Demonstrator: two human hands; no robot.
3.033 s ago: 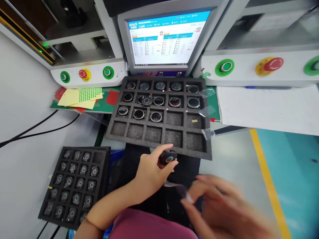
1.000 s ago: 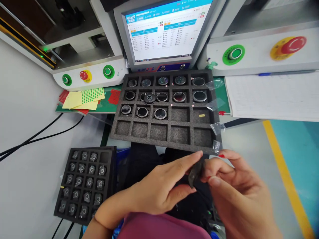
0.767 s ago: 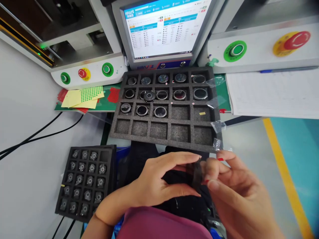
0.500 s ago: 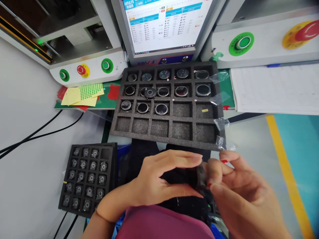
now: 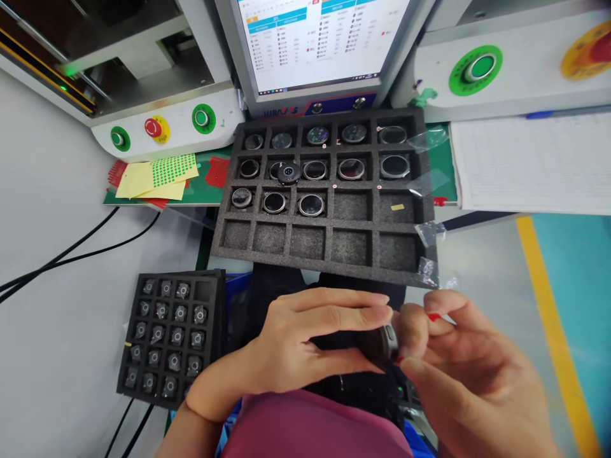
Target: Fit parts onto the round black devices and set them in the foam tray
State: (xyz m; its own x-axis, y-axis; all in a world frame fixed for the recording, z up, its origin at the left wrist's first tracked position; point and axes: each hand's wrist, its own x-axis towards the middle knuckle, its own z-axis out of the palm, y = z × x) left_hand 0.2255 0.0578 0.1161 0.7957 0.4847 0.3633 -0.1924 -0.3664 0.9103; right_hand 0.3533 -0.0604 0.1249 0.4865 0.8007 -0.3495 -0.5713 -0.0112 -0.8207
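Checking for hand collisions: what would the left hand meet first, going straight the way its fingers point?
Probably the right hand, just beyond the smartwatch case that the left hand holds; depth is unclear from this one view.

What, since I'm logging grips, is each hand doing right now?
Left hand: closed, holding a watch body.
Right hand: curled beside it; grip cannot be told.

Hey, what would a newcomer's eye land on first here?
Probably the dark, grey-rimmed watch-like piece, edge-on and right of centre in the lower half, where the person's bare left grip holds it and the right grip is close at its right side. Next, the dark grey foam tray mid-picture, with round, glossy black watch faces in it. Above glows a white-and-blue rectangular screen.
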